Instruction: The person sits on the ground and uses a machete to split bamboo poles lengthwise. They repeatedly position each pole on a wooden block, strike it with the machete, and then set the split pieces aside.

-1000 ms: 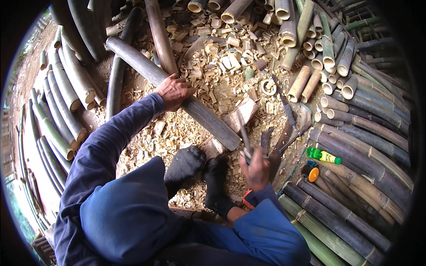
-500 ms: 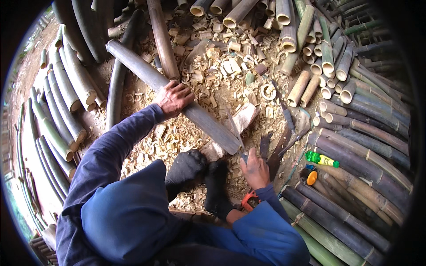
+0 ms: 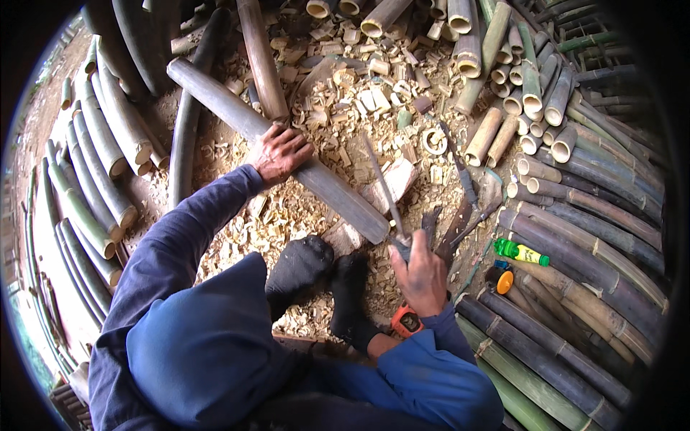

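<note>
My left hand point(image 3: 279, 154) wraps around a thick grey-brown bamboo pole point(image 3: 338, 191), which slants from the upper left down to the middle. Under the pole's lower end sits a pale chopped piece of wood point(image 3: 392, 184). In my right hand point(image 3: 422, 275), just right of that end, is the dark handle of a long, narrow-bladed knife point(image 3: 382, 176). Its blade points up and away, beside the pole and apart from it. An orange-rimmed item point(image 3: 407, 320), perhaps a watch, shows next to my right wrist. My feet in dark socks point(image 3: 300, 269) rest close below the pole.
Wood chips point(image 3: 287, 208) cover the ground. Cut bamboo lengths point(image 3: 104, 172) lie at left, with more stacked bamboo point(image 3: 575, 237) at right. A forked dark branch point(image 3: 466, 183) lies right of the knife. A green bottle point(image 3: 521, 251) and an orange round lid point(image 3: 505, 281) rest by the right stack.
My right hand has shifted slightly right, and the knife blade has turned so that more of it shows. My left hand keeps its grip, and the pole has moved only a little.
</note>
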The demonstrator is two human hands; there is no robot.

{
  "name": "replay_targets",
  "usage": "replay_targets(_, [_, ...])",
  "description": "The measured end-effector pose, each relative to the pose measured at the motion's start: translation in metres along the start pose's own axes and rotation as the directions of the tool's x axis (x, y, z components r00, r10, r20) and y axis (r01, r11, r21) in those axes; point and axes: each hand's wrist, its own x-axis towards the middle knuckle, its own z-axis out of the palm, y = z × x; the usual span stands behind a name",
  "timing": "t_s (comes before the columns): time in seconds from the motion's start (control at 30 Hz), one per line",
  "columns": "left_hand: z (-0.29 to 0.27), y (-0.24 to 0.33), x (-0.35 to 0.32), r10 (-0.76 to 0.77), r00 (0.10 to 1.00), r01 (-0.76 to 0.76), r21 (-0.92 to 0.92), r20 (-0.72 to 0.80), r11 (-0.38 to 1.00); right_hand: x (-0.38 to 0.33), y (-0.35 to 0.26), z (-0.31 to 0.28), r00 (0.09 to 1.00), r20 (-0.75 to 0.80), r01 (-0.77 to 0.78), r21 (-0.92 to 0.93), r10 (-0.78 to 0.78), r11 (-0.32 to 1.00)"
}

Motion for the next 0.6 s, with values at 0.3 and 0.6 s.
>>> replay_targets(0.3, [-0.018,0.004,0.009,-0.022,0.987,0.020,0.018,0.158,1.000,0.018,0.053,0.039,0.996,0.087,0.005,-0.169,0.010,0.986])
replay_targets(0.6, [-0.028,0.000,0.052,-0.054,0.679,0.145,-0.062,0.732,0.987,-0.001,0.057,0.048,0.998,0.052,-0.032,-0.059,0.035,0.998])
